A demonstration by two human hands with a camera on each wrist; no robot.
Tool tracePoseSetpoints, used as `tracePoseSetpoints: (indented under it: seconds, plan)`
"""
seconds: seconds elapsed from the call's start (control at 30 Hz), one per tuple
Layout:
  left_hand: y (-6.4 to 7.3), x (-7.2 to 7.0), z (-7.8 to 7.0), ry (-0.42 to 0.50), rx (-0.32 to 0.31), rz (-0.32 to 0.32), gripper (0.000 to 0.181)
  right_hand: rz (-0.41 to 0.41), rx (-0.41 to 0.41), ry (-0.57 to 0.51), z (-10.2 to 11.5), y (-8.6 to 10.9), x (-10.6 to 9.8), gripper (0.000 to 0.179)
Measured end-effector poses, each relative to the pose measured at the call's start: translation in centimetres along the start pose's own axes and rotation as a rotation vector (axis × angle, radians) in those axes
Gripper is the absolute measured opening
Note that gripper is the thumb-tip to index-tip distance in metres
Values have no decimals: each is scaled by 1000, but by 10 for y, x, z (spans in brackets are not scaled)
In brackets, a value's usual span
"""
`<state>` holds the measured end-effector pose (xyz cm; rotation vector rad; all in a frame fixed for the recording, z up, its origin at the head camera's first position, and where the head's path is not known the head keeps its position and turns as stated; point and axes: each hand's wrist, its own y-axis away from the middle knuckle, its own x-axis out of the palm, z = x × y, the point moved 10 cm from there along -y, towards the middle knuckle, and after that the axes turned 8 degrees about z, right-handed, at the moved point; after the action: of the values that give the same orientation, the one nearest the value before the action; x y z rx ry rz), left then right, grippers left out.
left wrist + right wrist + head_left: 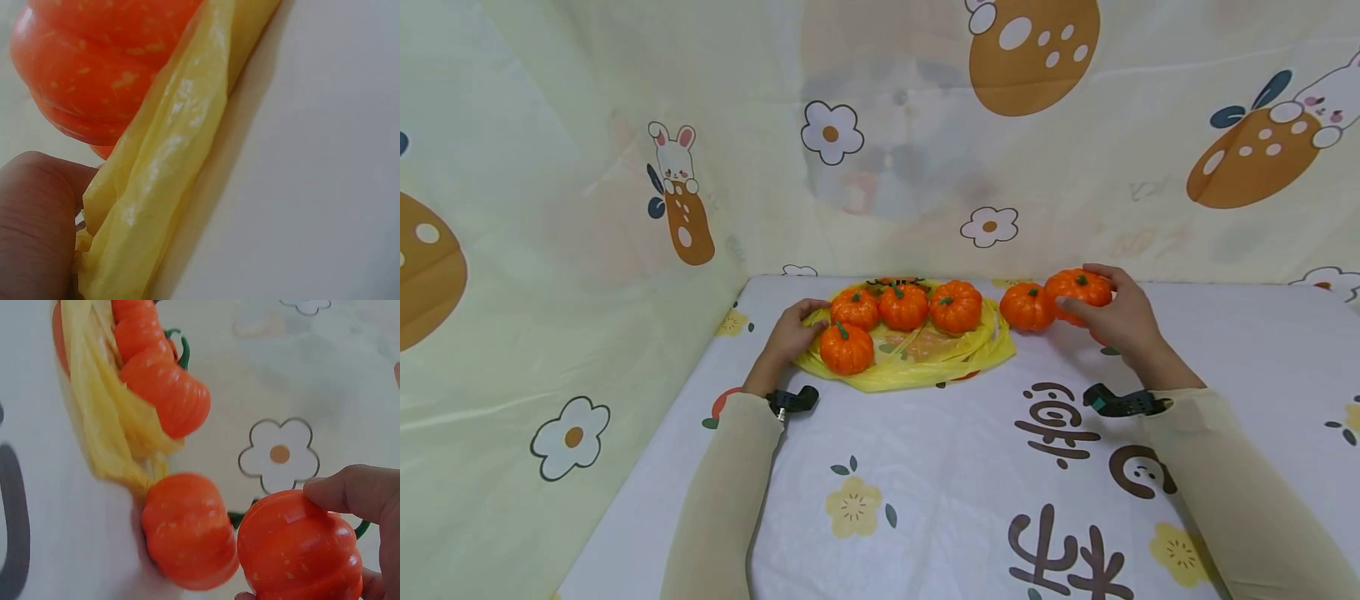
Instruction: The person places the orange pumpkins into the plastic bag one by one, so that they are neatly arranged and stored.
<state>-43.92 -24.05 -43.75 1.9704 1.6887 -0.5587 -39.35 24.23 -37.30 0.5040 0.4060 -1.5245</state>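
**Pumpkins on a yellow bag**

The left hand [792, 336] pinches the edge of the yellow bag [917, 360], beside the nearest pumpkin [846, 348]. The right hand [1114, 317] grips a held pumpkin [1078, 290] just off the bag, touching a loose pumpkin [1026, 307] on the table [940, 483]. Farther back, three pumpkins [904, 306] sit in a row on the bag.

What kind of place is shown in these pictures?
Probably a staged tabletop set, not a real kitchen: a table under a printed cartoon cloth, matching cartoon sheets hung as walls, and small toy pumpkins on a yellow plastic bag.
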Motion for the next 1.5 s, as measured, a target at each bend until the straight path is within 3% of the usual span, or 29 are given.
tracePoseSetpoints:
  seconds: [0.63, 1.1, 1.33, 1.5]
  plan:
    - [1, -3, 1, -1, -14, 0, 34, 144, -33, -89, 30, 9, 30, 76]
    - [2, -5, 3, -2, -14, -9, 34, 201, -77, -80, 52, 21, 49, 74]
    - [-3, 3, 0, -2, -8, 17, 34, 204, -108, -57, 61, 27, 48, 73]
    - [-2, 0, 0, -17, -15, 2, 33, 263, -106, -94, 67, 30, 62, 78]
